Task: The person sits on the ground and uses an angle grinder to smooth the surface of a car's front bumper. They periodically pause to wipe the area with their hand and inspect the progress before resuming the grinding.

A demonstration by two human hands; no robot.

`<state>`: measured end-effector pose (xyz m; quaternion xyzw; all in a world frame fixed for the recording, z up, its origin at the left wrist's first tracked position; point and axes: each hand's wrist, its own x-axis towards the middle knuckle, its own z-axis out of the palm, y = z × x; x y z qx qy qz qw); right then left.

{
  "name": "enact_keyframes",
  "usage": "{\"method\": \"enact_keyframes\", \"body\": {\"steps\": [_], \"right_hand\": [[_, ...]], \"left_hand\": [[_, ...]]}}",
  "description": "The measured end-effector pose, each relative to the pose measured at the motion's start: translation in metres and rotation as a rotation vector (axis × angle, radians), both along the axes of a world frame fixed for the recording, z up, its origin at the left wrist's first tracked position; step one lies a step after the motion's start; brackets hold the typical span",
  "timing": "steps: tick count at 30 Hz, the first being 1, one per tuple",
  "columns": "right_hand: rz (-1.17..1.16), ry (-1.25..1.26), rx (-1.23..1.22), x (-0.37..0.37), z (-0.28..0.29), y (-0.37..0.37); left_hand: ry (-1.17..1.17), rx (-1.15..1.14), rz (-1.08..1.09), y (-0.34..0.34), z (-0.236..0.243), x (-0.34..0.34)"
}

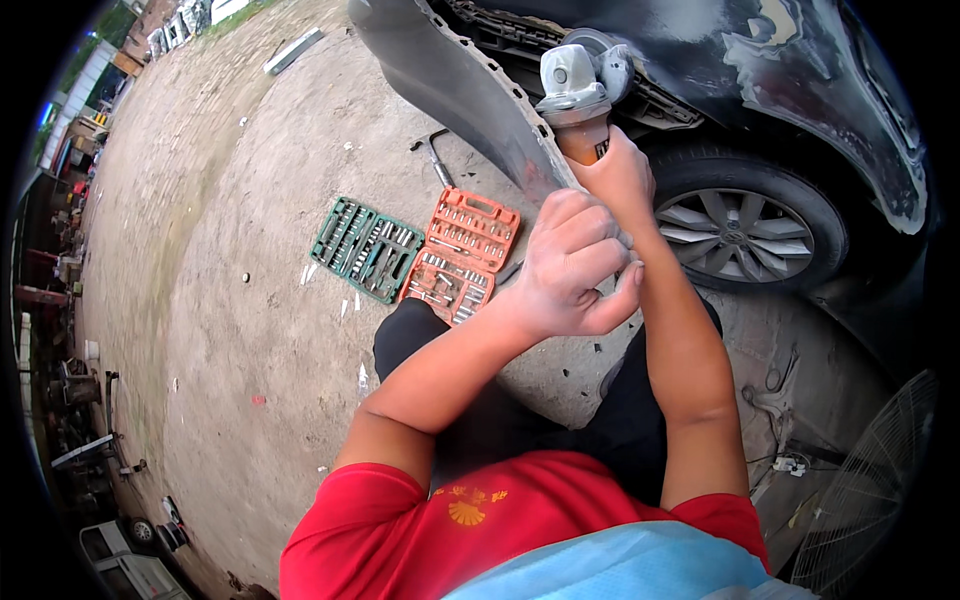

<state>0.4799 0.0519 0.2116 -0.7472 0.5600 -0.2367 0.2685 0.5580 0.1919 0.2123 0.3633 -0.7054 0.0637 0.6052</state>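
My right hand's (618, 178) fingers are wrapped round the power tool (578, 108), lying lengthwise near to far just right of the dark panel (460, 90), while my nearer left hand's (578, 262) are curled closed, can't tell on what.

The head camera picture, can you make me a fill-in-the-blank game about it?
The hand holding the power tool is the person's ____ one.
The open case left of the orange case is coloured ____.
The shirt is coloured ____.
The tyre is coloured ____.

Missing words: right; green; red; black.
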Motion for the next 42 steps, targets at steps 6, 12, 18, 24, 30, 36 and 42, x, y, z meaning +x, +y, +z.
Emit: {"method": "enact_keyframes", "body": {"steps": [6, 12, 18, 24, 30, 36, 42], "right_hand": [[0.019, 0.007, 0.033, -0.013, -0.010, 0.001], [-0.012, 0.042, 0.071, -0.003, -0.008, 0.000], [-0.004, 0.027, 0.100, 0.000, -0.011, -0.002], [0.001, 0.020, 0.098, 0.002, -0.011, 0.000], [0.021, 0.000, 0.063, 0.010, -0.005, -0.003], [0.001, 0.060, 0.043, 0.012, -0.009, -0.005], [-0.017, 0.078, -0.005, 0.023, -0.009, -0.008]], "left_hand": [[0.001, -0.002, 0.016, 0.000, -0.001, 0.001], [0.002, -0.007, 0.020, 0.000, 0.002, -0.001], [-0.001, 0.001, 0.016, 0.000, -0.001, 0.000], [0.005, 0.005, 0.011, 0.001, 0.000, 0.000], [0.001, 0.007, 0.012, 0.002, -0.002, 0.001], [0.023, -0.008, -0.002, 0.002, -0.003, 0.001], [0.034, -0.035, -0.007, 0.000, -0.004, 0.001]]}}
